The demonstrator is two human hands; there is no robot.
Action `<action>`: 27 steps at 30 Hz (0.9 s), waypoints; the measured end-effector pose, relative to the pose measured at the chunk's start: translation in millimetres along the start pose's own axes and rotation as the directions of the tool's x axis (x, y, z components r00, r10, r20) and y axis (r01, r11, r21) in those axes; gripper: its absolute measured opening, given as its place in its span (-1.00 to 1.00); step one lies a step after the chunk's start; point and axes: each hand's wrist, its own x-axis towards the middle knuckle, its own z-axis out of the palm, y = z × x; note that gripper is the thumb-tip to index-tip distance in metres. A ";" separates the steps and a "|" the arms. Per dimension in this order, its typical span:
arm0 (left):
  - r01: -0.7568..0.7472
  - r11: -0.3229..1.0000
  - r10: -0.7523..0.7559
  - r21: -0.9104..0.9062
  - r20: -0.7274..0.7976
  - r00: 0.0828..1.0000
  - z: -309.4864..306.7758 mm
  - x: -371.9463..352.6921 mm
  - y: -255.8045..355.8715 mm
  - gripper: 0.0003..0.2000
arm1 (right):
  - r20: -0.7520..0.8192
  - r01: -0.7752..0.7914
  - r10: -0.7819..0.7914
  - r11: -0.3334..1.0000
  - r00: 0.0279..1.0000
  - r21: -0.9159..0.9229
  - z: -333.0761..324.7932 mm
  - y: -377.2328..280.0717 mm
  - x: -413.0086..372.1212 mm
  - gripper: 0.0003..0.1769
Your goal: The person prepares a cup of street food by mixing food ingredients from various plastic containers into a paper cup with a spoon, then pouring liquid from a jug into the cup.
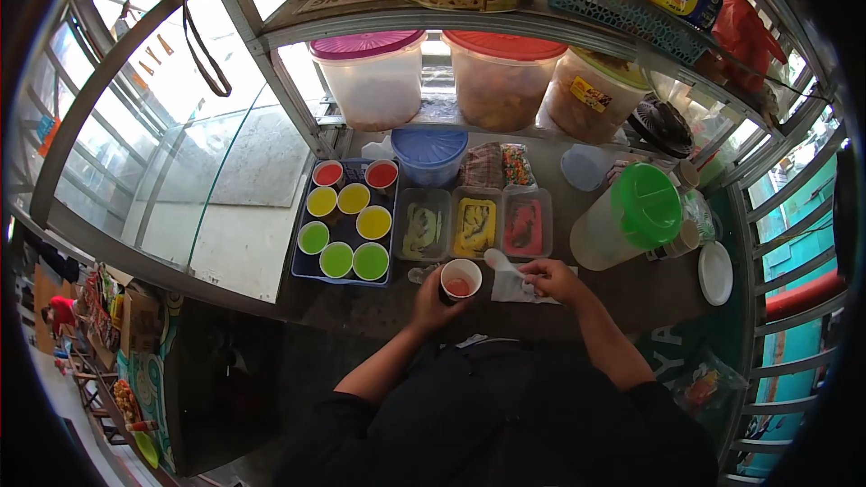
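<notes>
My left hand is wrapped round a paper cup, which has a little reddish stuff at the bottom. In my right hand is a white plastic spoon, its bowl pointing left toward the cup and apart from it. Under the spoon lies a white sheet, perhaps tissue. Just beyond my hands stand three clear boxes with smeared contents: a green box, a yellow box and a pink box. A small clear object sits beside the cup, partly hidden.
Left of the boxes, a blue tray holds several cups of red, yellow and green contents. A green-lidded pitcher stands at right near a white plate. Behind are a blue-lidded tub and large lidded tubs under a shelf.
</notes>
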 end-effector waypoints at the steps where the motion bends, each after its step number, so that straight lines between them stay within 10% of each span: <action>1: -0.003 1.000 0.003 0.006 -0.015 1.000 1.3 -0.5 -2.6 -0.15 | -0.060 -0.015 0.019 0.998 0.998 0.061 -5.7 8.1 -2.8 -0.68; 14: 0.196 0.979 -0.205 -0.062 -0.211 0.956 23.8 -16.2 33.1 -0.21 | -0.235 -0.068 0.116 0.977 0.965 0.203 -34.6 12.2 1.9 -0.52; 20: 0.247 0.954 -0.283 -0.169 -0.240 0.929 85.3 -34.8 75.5 -0.15 | 0.076 -0.054 0.078 0.958 0.994 -0.283 -106.8 9.8 -55.8 -0.41; 23: 0.227 0.943 -0.287 -0.245 -0.246 0.926 133.3 -38.8 89.6 -0.09 | 0.342 0.405 -0.282 0.836 0.896 -0.371 -151.9 -23.2 -107.8 -0.43; 27: 0.239 0.971 -0.239 -0.013 -0.128 0.963 174.3 -31.4 122.5 -0.03 | 0.298 0.165 -0.118 0.977 0.947 -0.138 -238.8 -63.7 -158.3 -0.50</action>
